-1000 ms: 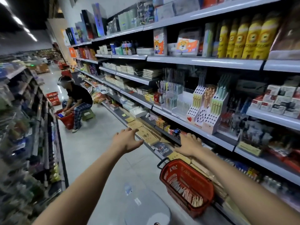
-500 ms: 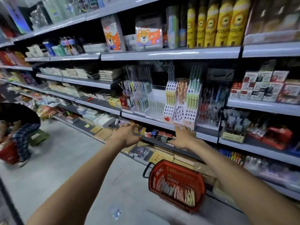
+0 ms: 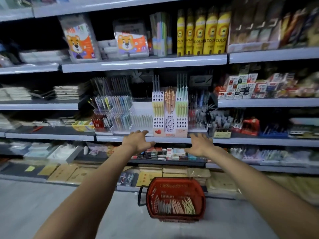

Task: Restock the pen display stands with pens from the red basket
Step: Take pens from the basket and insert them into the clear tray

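You have two bare hands out in front of you and neither holds anything. Your left hand (image 3: 138,141) is loosely spread, palm down, fingers at the front edge of the shelf (image 3: 112,139), just left of the white stand. Your right hand (image 3: 201,146) is also spread at that edge, just right of the stand. Motion blur smears its fingertips, so you cannot tell whether either hand touches the shelf lip. One red basket (image 3: 173,187) stands on the floor at the foot of the shelving, below and between your hands, with one black handle folded down on its left side. The pens (image 3: 176,207) lie heaped against its near wall in three colour groups: white, peach and pale green. They are too blurred to count. On the shelf, one white pen stand (image 3: 170,121) has three perforated columns side by side. The outer two carry yellow-green pens, the middle one carries peach pens, and the lower holes are open. Left of it stand the clear stands (image 3: 117,114), whose number is hard to make out. One shelf up you can count five yellow tubes (image 3: 201,33) and two bear-printed packs (image 3: 131,44). The shelf ends are cut off at both sides of the view, and the small boxes on the shelf beneath your hands are partly hidden by your hands and wrists.
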`<state>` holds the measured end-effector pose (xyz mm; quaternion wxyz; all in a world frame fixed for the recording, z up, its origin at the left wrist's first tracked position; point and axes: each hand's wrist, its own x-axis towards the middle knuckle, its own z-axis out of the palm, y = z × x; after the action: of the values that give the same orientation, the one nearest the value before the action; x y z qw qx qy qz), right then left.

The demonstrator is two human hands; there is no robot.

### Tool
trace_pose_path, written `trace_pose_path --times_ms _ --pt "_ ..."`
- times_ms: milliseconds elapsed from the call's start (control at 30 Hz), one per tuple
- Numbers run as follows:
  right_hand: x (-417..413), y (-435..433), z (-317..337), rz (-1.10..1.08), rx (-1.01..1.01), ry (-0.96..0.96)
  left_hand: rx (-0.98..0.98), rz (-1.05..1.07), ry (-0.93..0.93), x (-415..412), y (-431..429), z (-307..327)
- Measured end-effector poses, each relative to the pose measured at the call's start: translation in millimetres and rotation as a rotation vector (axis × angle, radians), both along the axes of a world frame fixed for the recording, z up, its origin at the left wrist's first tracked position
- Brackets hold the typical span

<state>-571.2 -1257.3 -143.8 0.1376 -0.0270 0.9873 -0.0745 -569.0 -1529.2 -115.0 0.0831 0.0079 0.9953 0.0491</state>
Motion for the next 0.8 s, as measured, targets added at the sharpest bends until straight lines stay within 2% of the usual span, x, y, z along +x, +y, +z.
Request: trace_pose_path --times_ms 200,333,567,800 --pt "6 -13 -4 -0.064 0.01 0.011 0.028 -0.16 0.025 -23 0 -2" --pt "-14 -2 -22 -0.082 0.046 -0.017 0.047 -0.188 -0.017 -49 7 -19" --pt "-97 19 -74 0.024 -0.007 -0.083 0.068 -0.133 -0.072 -113 40 -73" --pt "-163 39 -140 0.16 -0.108 -0.218 0.016 0.013 -0.22 -171 65 -124"
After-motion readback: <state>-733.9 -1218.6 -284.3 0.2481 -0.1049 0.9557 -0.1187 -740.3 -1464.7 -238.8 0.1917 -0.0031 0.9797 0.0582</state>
